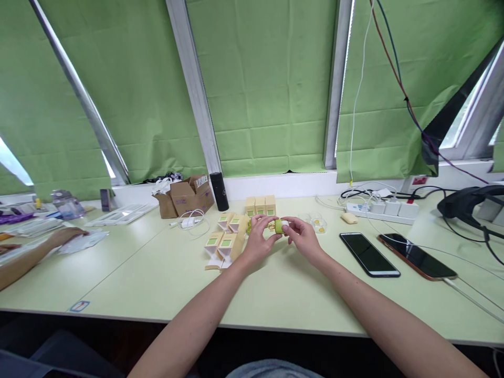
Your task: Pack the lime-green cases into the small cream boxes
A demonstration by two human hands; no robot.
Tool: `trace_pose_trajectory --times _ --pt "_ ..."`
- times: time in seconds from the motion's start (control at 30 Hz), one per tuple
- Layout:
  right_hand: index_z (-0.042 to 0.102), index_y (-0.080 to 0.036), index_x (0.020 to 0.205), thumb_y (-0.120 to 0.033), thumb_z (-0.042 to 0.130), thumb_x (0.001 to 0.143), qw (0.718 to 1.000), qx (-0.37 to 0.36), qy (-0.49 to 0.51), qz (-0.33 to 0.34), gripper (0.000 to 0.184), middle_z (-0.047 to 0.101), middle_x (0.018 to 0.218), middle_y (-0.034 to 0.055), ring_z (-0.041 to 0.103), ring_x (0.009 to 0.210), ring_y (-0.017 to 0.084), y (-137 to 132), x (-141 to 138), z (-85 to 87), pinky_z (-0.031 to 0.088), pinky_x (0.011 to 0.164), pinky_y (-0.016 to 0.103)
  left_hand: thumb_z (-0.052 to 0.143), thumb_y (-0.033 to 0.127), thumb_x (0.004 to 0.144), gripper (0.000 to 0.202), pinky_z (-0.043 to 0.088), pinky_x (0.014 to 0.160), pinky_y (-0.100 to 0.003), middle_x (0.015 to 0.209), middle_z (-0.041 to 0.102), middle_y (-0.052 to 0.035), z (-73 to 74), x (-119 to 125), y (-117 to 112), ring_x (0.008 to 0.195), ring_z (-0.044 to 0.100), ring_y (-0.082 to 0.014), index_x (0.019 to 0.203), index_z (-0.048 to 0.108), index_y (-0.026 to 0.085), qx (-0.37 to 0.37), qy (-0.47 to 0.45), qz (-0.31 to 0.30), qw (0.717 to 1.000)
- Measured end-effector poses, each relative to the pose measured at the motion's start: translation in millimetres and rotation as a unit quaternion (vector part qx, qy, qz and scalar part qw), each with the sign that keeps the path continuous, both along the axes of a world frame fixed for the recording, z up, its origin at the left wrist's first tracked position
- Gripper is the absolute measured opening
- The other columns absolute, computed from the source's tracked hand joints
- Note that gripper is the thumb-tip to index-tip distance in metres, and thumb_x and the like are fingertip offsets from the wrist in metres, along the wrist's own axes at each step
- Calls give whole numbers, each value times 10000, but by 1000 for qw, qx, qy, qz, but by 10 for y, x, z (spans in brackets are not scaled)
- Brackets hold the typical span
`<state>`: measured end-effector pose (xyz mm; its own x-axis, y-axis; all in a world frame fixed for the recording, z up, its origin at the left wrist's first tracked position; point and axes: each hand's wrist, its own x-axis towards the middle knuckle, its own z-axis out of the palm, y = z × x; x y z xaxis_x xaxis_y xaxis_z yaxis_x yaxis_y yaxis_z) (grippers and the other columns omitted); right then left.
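Note:
Between my two hands is a small green-and-white round item, held just above the table. My left hand has its fingers curled around the item's left side, beside a small yellowish loop. From the right, my right hand pinches the white end with thumb and fingers. Open cream cartons with green windows lie to the left of my left hand. Several closed cream cartons stand in a row behind it. A clear plastic tray with yellow bits lies beyond my right hand.
Two phones lie at the right, by a white power strip and loose cables. A headset sits at the far right. A cardboard box and black cylinder stand behind. Another person's arm rests at the left.

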<state>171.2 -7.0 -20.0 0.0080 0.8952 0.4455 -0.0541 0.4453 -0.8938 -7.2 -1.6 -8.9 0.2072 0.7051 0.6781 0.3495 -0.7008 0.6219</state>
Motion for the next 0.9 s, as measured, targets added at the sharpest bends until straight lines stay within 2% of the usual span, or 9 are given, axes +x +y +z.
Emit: trace_pose_trajectory --times 0.1,0.2,0.5,0.67,0.8,0.9 --pt "764 -215 1092 -581 779 806 1000 4 8 -16 464 588 706 -11 547 624 155 -4 -11 17 509 530 300 784 217 858 473 355 1192 -529 1368 613 -75 -8 9 0 1358 424 -317 1307 694 335 52 37 29 998" --pt "749 -217 1072 -585 794 797 1000 6 21 -23 462 573 732 -12 567 674 163 -14 -23 32 545 552 302 773 229 870 560 406 1149 -516 1447 532 -92 -22 20 -12 1342 447 -321 1398 632 347 78 58 49 994" --pt "692 -207 1027 -592 815 788 999 7 41 -16 470 612 798 3 618 742 173 -33 -73 21 583 563 294 706 320 942 485 507 1051 -461 1349 571 -123 -30 61 -51 1259 591 -311 1414 601 283 100 82 65 989" --pt "666 -194 1016 -623 824 758 999 -2 41 -11 524 673 854 31 661 781 192 -37 -84 15 586 556 294 616 316 998 488 569 926 -409 1350 619 -125 -50 68 -58 995 658 -223 1475 539 246 80 97 61 990" --pt "657 -192 1005 -635 800 779 1000 7 27 -4 518 704 871 51 659 776 192 -32 -77 -13 576 555 293 576 365 1025 476 594 854 -375 1329 670 -144 -68 54 -23 1049 665 -242 1477 554 218 41 49 46 997" --pt "661 -192 1016 -623 778 806 1000 23 -1 -15 493 715 893 61 659 788 197 -24 -63 -36 571 571 299 602 428 1010 484 617 755 -336 1320 690 -156 -75 53 17 1077 676 -259 1442 607 210 -23 -27 7 999"
